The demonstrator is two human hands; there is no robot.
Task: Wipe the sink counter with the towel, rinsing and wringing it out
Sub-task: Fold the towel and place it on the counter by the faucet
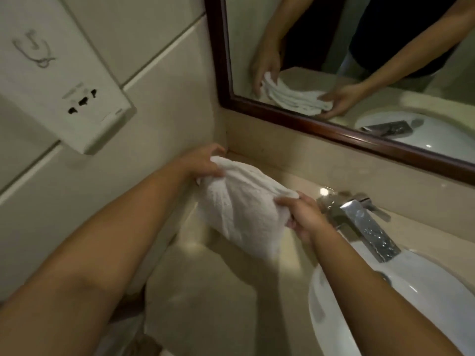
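Both hands are on the white towel [241,214] here, which is bunched up and held just above the beige marble sink counter [205,291], off to the left of the chrome faucet [359,224]. The left hand [205,163] grips the far top end of the towel, fingers curled over the cloth, close to the back corner where the counter meets the tiled wall [159,98]. The right hand [300,217] pinches the other end, thumb on top and fingers tucked under, right beside the base of the faucet. The loose part of the towel hangs down between the two hands toward the counter, can't tell if the bottom edge actually touches the surface or not. The faucet's square spout reaches out over the white basin [334,317], which sits to the right of the towel, and the right forearm crosses over the basin's rim. Behind the faucet there's a dark wood-framed mirror [308,124], and you can see both hands and the folded towel reflected in it. Way left of the faucet, up on the wall, is a white box-shaped dispenser [66,80] with a few dark openings near its bottom edge.
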